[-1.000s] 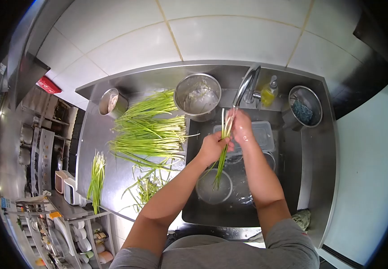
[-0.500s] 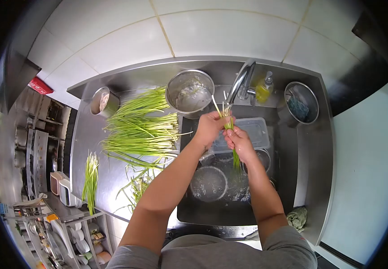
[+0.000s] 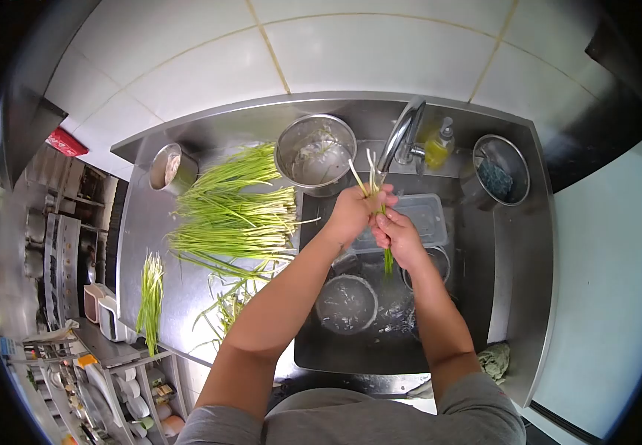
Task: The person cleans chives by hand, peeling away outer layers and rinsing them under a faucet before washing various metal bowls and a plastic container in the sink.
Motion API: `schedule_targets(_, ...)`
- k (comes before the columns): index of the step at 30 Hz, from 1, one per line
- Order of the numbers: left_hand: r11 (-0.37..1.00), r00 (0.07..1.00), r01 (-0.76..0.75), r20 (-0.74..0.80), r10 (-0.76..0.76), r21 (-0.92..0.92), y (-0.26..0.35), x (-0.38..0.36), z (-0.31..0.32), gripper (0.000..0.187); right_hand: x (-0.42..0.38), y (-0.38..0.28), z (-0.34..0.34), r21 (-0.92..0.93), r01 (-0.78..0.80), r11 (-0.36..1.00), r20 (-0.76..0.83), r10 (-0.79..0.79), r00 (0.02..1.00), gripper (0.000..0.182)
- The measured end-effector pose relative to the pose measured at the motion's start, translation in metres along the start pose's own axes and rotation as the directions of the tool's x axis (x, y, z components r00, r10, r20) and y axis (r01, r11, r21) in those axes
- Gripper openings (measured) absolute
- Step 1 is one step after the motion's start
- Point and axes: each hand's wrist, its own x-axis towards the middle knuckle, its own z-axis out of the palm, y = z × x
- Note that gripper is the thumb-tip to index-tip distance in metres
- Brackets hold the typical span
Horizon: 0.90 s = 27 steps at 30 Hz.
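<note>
Under the tap, my left hand is closed around a small bunch of green onions near its white root ends. Just below it, my right hand grips the same bunch by its green stalks. White ends stick up past my left fingers beside the chrome faucet, while green tips hang down over the sink. Part of the bunch is hidden by my fingers. A large pile of green onions lies on the steel counter to the left, with a separate bundle at its edge.
A steel pot with scraps stands behind my left hand. In the sink are a clear plastic container and a round bowl. A yellow soap bottle and a metal canister stand at the back right. Loose trimmings litter the counter.
Both hands stay on the bunch, with only small finger shifts. The fingers of my left hand reach slightly further right, and the white ends are spread a little differently.
</note>
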Motion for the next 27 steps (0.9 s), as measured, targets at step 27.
schedule_targets(27,0.989,0.967,0.019,-0.251,-0.055,-0.145,0.0,0.001,-0.008,0.024,-0.001,-0.002,0.015,-0.276,0.081,0.958,-0.238,-0.15,0.96,0.017)
